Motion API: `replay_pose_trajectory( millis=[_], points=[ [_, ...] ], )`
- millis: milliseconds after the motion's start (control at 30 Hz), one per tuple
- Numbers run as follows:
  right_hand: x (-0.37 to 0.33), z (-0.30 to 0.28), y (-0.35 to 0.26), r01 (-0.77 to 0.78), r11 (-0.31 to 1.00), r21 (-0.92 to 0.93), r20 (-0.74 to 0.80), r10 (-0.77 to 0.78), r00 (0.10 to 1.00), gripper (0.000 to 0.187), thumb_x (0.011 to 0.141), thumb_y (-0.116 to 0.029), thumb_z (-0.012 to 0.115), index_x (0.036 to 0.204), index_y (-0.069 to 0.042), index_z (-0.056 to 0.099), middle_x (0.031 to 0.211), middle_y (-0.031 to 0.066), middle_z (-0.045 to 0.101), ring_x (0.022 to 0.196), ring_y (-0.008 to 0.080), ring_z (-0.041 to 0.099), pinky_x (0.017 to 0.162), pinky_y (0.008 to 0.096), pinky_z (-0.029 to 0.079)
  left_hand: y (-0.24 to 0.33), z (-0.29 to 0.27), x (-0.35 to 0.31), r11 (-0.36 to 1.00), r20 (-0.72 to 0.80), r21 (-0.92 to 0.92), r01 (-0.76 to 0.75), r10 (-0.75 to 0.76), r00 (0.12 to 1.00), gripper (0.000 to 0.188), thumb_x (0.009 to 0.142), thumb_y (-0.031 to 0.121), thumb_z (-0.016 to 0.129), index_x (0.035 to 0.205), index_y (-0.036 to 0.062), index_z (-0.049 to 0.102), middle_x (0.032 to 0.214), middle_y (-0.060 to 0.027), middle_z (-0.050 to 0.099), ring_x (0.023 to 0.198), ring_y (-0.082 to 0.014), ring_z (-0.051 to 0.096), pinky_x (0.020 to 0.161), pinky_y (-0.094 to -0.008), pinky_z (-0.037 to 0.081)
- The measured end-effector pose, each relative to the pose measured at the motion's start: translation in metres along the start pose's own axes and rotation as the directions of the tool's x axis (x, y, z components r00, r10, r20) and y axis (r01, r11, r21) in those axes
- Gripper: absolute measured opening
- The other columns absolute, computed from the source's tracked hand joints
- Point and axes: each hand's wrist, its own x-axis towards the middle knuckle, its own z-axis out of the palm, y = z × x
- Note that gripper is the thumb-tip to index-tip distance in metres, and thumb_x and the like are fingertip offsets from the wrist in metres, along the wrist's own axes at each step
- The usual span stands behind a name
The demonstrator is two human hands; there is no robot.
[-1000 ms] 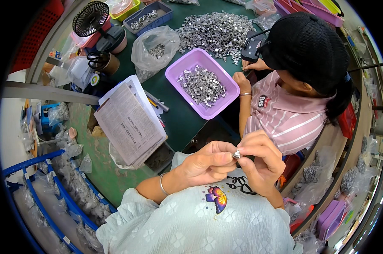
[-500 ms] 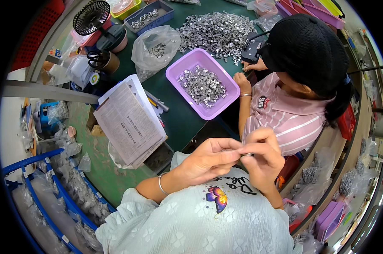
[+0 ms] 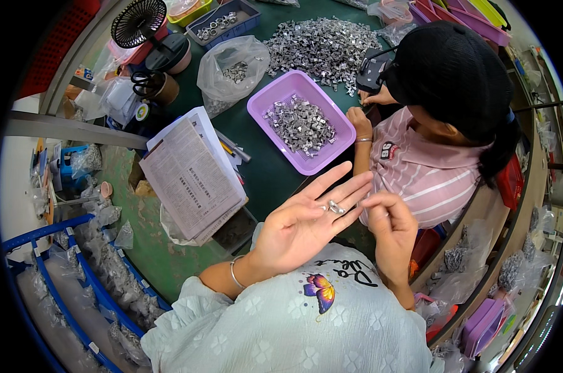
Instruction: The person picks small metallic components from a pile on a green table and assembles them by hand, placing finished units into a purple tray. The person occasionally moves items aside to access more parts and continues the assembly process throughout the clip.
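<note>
My left hand (image 3: 309,224) is open, palm up with its fingers spread. A few small shiny metal pieces (image 3: 335,207) rest loose on the fingers, near their base. Close to those fingertips is my right hand (image 3: 390,233), its fingers curled and the thumb against the index finger. Whatever that pinch holds, if anything, is hidden. Beyond my hands stands a lilac plastic basket (image 3: 261,127) with many small metal clips (image 3: 301,124) in it. Behind it a large heap of similar metal clips (image 3: 322,50) covers part of the green table (image 3: 259,180).
A co-worker in a black cap (image 3: 452,81) sits at the right, both hands at the table. Left of the basket lie a clear plastic bag (image 3: 231,62) and a stack of papers (image 3: 191,177). A black fan (image 3: 138,25) and blue tray (image 3: 225,25) stand behind. Blue racks (image 3: 85,273) flank my left.
My left hand has opened out, palm up, showing the metal pieces on its fingers. My right hand has drawn slightly apart from it; before, both met in a pinch.
</note>
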Motion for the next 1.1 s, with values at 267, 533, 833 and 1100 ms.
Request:
replay_pose_trajectory(
  millis=[267,533,833,1100],
  points=[
    [0.001,0.008,0.000,0.087,0.964,-0.252,0.026,-0.084,0.996,0.021,0.070,0.007,0.065,0.089,0.001,0.063,0.066,-0.0002,0.046,0.053,0.0046,0.031,0.049,0.0196,0.025,-0.004,0.001,-0.004,0.995,0.012,0.099,-0.014,0.013,1.000,0.061,0.081,-0.001,0.042,0.138,0.0019,0.021,0.142,-0.0273,0.015,0.134,-0.0358,0.015,0.108,-0.0478,0.016],
    [-0.005,0.000,0.008,0.016,0.999,0.042,0.024,-0.017,1.000,0.016,0.075,0.005,0.064,0.090,0.002,0.064,0.067,-0.0028,0.043,0.057,0.0035,0.032,0.052,0.0183,0.025,-0.005,0.000,-0.008,0.965,0.026,0.248,-0.084,0.080,0.996,0.047,0.084,-0.002,0.048,0.129,-0.0055,0.035,0.138,-0.0205,0.032,0.130,-0.0269,0.029,0.107,-0.0396,0.026],
    [-0.009,0.002,0.007,-0.111,0.976,0.189,0.051,0.103,0.993,0.017,0.076,0.004,0.063,0.092,0.002,0.063,0.067,-0.0030,0.043,0.059,0.0035,0.034,0.054,0.0183,0.028,-0.006,-0.002,-0.012,0.834,-0.070,0.549,-0.047,0.102,0.992,0.018,0.085,0.007,0.056,0.102,0.0006,0.061,0.127,-0.0220,0.045,0.120,-0.0291,0.043,0.101,-0.0434,0.032],
    [-0.007,0.004,0.001,0.092,0.996,0.014,0.021,-0.092,0.996,0.020,0.072,0.007,0.065,0.091,0.002,0.064,0.063,-0.0025,0.043,0.056,0.0050,0.035,0.052,0.0195,0.027,-0.006,-0.005,-0.014,0.851,-0.108,0.523,-0.033,0.105,0.989,0.016,0.084,0.007,0.058,0.098,0.0005,0.062,0.118,-0.0181,0.053,0.119,-0.0292,0.045,0.100,-0.0440,0.034]
  ],
)
